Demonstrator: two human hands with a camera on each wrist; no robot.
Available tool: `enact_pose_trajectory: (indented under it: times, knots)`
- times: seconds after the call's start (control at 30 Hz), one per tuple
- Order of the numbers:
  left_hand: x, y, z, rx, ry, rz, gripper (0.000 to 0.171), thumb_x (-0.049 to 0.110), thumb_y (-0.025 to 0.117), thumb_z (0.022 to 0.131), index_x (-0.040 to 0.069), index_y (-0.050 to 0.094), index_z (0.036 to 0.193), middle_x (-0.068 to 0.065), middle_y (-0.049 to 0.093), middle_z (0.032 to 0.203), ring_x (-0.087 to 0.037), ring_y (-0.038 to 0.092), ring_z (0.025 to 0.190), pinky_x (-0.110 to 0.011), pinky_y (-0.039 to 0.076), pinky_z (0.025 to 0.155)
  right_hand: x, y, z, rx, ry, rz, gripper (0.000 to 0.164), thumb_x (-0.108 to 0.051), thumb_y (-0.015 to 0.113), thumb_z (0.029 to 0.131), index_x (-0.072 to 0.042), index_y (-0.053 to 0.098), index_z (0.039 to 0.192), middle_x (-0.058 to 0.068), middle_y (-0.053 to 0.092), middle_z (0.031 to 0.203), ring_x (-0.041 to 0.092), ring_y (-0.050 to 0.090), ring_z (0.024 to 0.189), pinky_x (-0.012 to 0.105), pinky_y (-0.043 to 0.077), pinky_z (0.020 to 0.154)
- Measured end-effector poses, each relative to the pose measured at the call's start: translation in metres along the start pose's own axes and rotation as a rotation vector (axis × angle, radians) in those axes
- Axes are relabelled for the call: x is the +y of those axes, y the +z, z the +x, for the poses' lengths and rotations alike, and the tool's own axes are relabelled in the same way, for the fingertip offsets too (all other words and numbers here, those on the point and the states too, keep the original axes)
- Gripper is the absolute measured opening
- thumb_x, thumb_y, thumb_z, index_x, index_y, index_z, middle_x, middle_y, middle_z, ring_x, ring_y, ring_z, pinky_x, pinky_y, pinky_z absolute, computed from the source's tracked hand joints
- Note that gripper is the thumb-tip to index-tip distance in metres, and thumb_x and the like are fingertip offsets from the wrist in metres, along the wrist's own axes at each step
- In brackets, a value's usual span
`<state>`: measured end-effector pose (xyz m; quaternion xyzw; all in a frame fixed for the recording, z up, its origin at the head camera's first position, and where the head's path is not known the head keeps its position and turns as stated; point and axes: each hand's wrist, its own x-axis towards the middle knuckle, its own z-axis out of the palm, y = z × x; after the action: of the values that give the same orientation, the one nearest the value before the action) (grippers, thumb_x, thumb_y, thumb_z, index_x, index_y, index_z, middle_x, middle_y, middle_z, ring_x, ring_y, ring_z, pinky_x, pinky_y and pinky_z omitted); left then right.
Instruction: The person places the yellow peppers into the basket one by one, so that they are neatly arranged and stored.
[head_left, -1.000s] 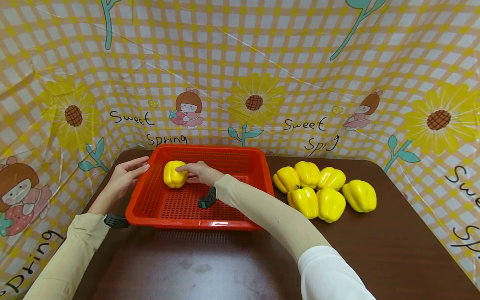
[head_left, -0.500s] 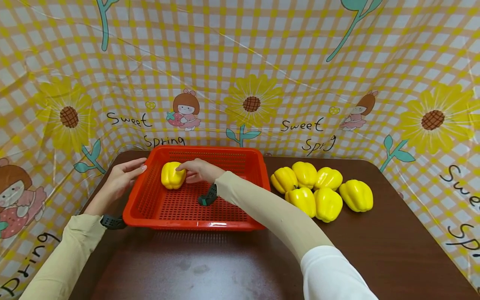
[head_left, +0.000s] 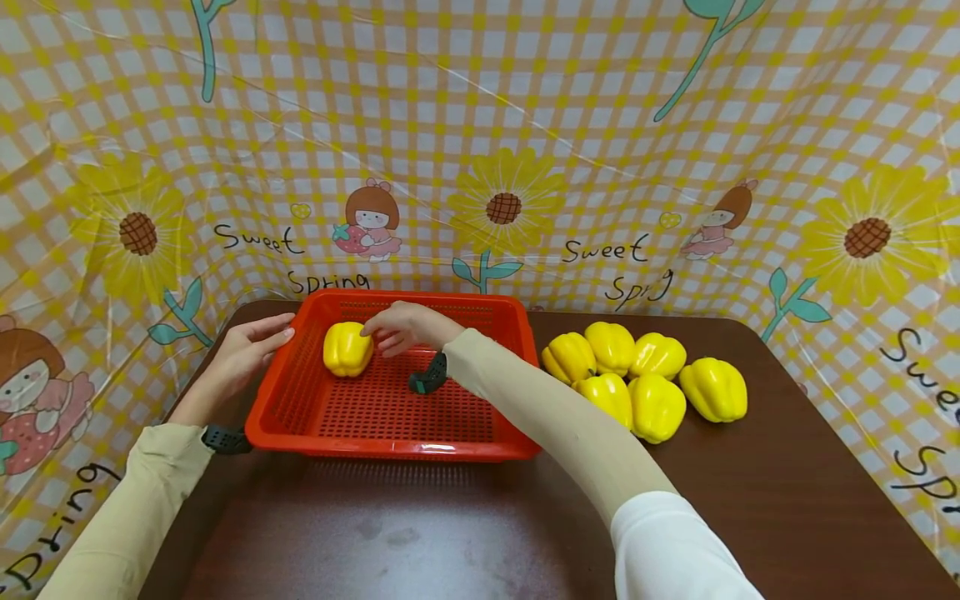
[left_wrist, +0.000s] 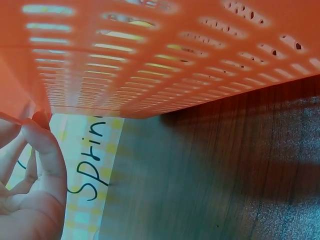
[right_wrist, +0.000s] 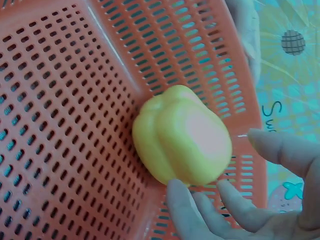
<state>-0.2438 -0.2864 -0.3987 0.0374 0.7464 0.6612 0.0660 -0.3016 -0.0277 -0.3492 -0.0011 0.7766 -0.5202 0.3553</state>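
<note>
A yellow bell pepper (head_left: pixel 348 350) sits inside the red plastic basket (head_left: pixel 352 448), near its left wall. My right hand (head_left: pixel 408 327) is over the basket, just right of the pepper. In the right wrist view the thumb and fingers (right_wrist: pixel 242 205) are spread around one end of the pepper (right_wrist: pixel 182 137) without gripping it. My left hand (head_left: pixel 243 354) holds the basket's left rim. The left wrist view shows its thumb and fingers (left_wrist: pixel 42 150) pinching the rim beside the slotted wall (left_wrist: pixel 130 75).
Several more yellow bell peppers (head_left: pixel 657 407) lie grouped on the brown table (head_left: pixel 795 492), right of the basket. A checked cloth (head_left: pixel 600 167) with sunflowers hangs behind the table and along both sides.
My right hand has let go of the bell pepper and drawn back slightly up and right. The pepper stays in the basket, and the left hand keeps its place on the rim.
</note>
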Motion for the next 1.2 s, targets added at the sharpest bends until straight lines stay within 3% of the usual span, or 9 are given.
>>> enact_pose_trajectory:
  times: [0.2, 0.4, 0.77, 1.0, 1.2]
  knots:
    - [0.000, -0.001, 0.000, -0.006, -0.007, -0.019, 0.068, 0.024, 0.060, 0.095, -0.008, 0.028, 0.147, 0.027, 0.063, 0.096, 0.005, 0.065, 0.083, -0.015, 0.056, 0.072, -0.002, -0.006, -0.004, 0.016, -0.004, -0.013, 0.045, -0.015, 0.064, 0.091, -0.001, 0.053, 0.133, 0.017, 0.044, 0.144, 0.034, 0.050, 0.127, 0.041, 0.048, 0.102]
    - [0.001, -0.002, 0.003, -0.015, -0.016, -0.028, 0.070, 0.024, 0.061, 0.095, -0.007, 0.027, 0.148, 0.027, 0.063, 0.095, 0.005, 0.066, 0.083, -0.016, 0.056, 0.072, -0.004, -0.013, -0.014, -0.022, -0.034, -0.017, 0.038, -0.014, 0.062, 0.093, 0.000, 0.059, 0.128, 0.016, 0.042, 0.146, 0.035, 0.048, 0.130, 0.043, 0.046, 0.105]
    - [-0.001, -0.004, 0.005, -0.018, -0.024, -0.022, 0.069, 0.024, 0.059, 0.096, -0.005, 0.026, 0.149, 0.028, 0.062, 0.097, 0.005, 0.065, 0.083, -0.016, 0.056, 0.071, -0.014, -0.025, -0.036, -0.083, -0.079, -0.038, 0.052, -0.014, 0.061, 0.094, -0.002, 0.046, 0.142, 0.010, 0.044, 0.148, 0.032, 0.043, 0.135, 0.044, 0.045, 0.106]
    - [0.000, -0.003, 0.003, -0.017, -0.021, -0.047, 0.068, 0.023, 0.059, 0.096, -0.005, 0.025, 0.149, 0.026, 0.063, 0.097, 0.004, 0.066, 0.083, -0.017, 0.056, 0.071, -0.022, -0.038, -0.054, -0.038, -0.129, -0.019, 0.056, -0.014, 0.064, 0.092, -0.005, 0.044, 0.143, 0.011, 0.049, 0.143, 0.032, 0.045, 0.133, 0.043, 0.046, 0.105]
    - [0.003, 0.002, 0.002, -0.001, -0.020, -0.035, 0.069, 0.024, 0.060, 0.095, -0.007, 0.026, 0.148, 0.026, 0.063, 0.095, 0.004, 0.065, 0.082, -0.017, 0.056, 0.070, -0.021, -0.046, -0.067, 0.001, -0.185, -0.108, 0.061, -0.013, 0.067, 0.090, -0.009, 0.042, 0.144, 0.012, 0.047, 0.144, 0.031, 0.048, 0.130, 0.042, 0.049, 0.101]
